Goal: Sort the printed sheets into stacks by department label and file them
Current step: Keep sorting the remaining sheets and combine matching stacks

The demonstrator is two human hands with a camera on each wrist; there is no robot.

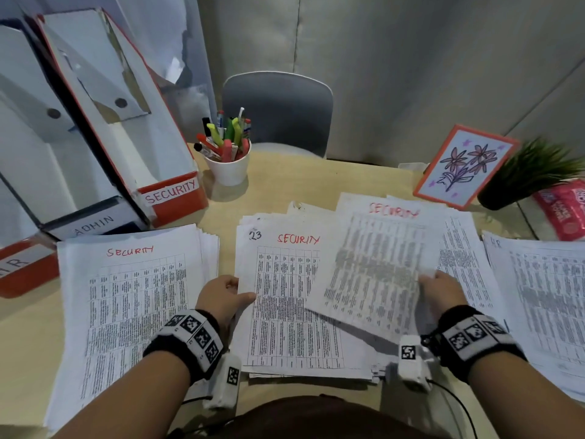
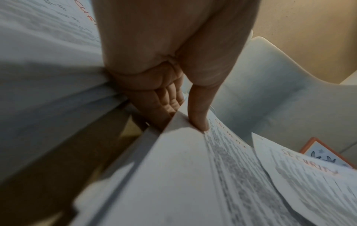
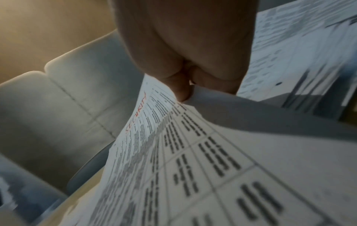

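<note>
Our right hand point(image 1: 441, 288) pinches 1 lifted SECURITY sheet point(image 1: 376, 264) right of centre, freeing it for sorting; our left hand point(image 1: 221, 294) grips the middle stack point(image 1: 285, 312) at its left edge, steadying it.

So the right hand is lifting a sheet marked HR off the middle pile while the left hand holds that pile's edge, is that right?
Not quite: the sheet that the right hand lifts is marked SECURITY, not HR, as the head view shows. The left hand does hold the middle pile at its edge.
</note>
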